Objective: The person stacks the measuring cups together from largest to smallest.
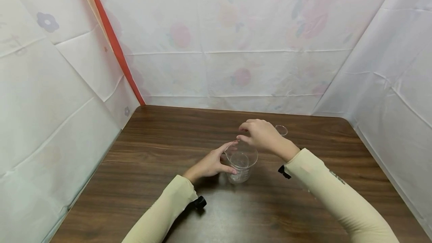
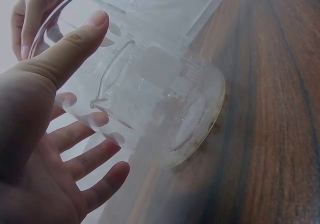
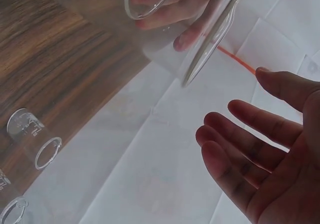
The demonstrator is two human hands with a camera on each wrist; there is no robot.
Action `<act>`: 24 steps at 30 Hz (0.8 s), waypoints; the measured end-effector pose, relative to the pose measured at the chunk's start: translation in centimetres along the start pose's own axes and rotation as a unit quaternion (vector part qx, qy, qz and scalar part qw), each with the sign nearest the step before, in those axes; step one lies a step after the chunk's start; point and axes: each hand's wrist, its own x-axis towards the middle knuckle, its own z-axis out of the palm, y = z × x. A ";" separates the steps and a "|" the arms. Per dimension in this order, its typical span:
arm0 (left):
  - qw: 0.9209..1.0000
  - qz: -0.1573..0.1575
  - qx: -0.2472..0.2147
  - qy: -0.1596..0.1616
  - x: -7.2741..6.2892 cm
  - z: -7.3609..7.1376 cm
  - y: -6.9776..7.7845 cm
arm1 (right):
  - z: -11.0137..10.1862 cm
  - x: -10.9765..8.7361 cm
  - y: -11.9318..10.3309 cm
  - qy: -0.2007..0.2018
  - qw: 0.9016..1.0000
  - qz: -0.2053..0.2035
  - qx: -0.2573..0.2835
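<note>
A large clear glass beaker [image 1: 243, 174] stands on the table with a smaller glass beaker [image 1: 239, 159] inside it. My left hand [image 1: 212, 163] holds the large beaker from the left, thumb on the near side and fingers round the far side. In the left wrist view, printed markings show through the large beaker's wall [image 2: 200, 92]. Just above the rim is my right hand [image 1: 261, 133], fingers loosely bent. The right wrist view shows this right hand [image 3: 265, 149] apart from the rim, with nothing between thumb and fingers.
Two small glass beakers, one nearer [image 3: 32, 134] and one at the corner [image 3: 11, 204], stand farther back in the right wrist view. Behind my right wrist, one small glass rim [image 1: 281, 130] shows. White patterned sheets [image 1: 209, 40] border the wooden table [image 1: 162, 130].
</note>
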 end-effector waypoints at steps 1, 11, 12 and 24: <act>1.000 -0.001 0.000 0.000 0.0 0.0 0.0 | 0.0 0.0 0.1 -0.001 1.000 0.005 0.001; 1.000 -0.001 -0.003 0.004 0.2 0.1 0.0 | -0.2 0.4 1.1 0.020 1.000 0.024 0.004; 1.000 0.001 -0.002 0.004 0.2 0.1 0.0 | -0.2 0.4 1.2 0.022 0.999 0.025 0.003; 1.000 0.004 -0.003 0.007 0.1 0.1 -0.1 | 0.0 0.6 2.3 0.014 0.998 0.061 -0.010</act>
